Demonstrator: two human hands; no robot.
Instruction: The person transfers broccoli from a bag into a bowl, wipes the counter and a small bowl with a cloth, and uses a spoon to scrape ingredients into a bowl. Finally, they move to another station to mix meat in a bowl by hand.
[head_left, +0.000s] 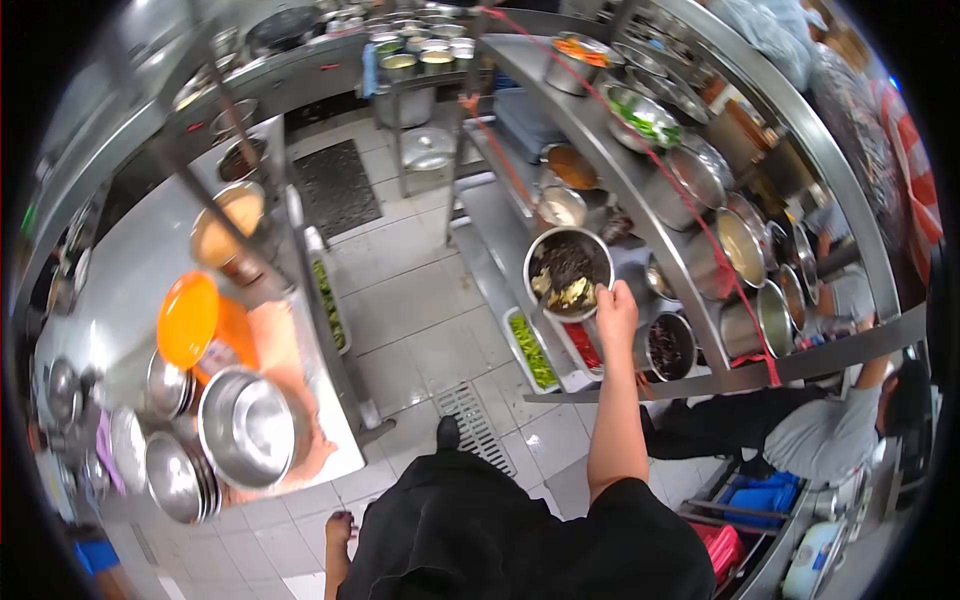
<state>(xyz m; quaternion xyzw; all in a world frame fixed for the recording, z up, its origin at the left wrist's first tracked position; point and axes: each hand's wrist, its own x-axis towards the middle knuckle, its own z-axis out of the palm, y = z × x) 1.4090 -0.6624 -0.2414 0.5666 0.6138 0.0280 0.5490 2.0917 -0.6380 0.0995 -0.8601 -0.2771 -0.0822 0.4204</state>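
My right hand point(617, 306) is closed on the near rim of a round pot point(568, 315), thumb over the edge. Inside the pot lie dark, shredded-looking food point(573, 257) and pale yellow pieces point(572, 294). The pot is over the lower part of the steel shelf rack, overlapping a red container point(581, 345) in this view. To its right stands a metal pot point(670, 346) with dark reddish contents. My left hand point(341, 527) hangs low beside my body, its fingers loosely bent and nothing visible in them.
On the left, a steel table point(340, 440) bears an orange bucket point(187, 322), a large steel pot point(250, 425) and stacked bowls point(180, 478). The rack's upper shelf point(600, 140) holds vegetables and pots. A floor grate point(475, 428) lies ahead; a person point(820, 430) works at the right.
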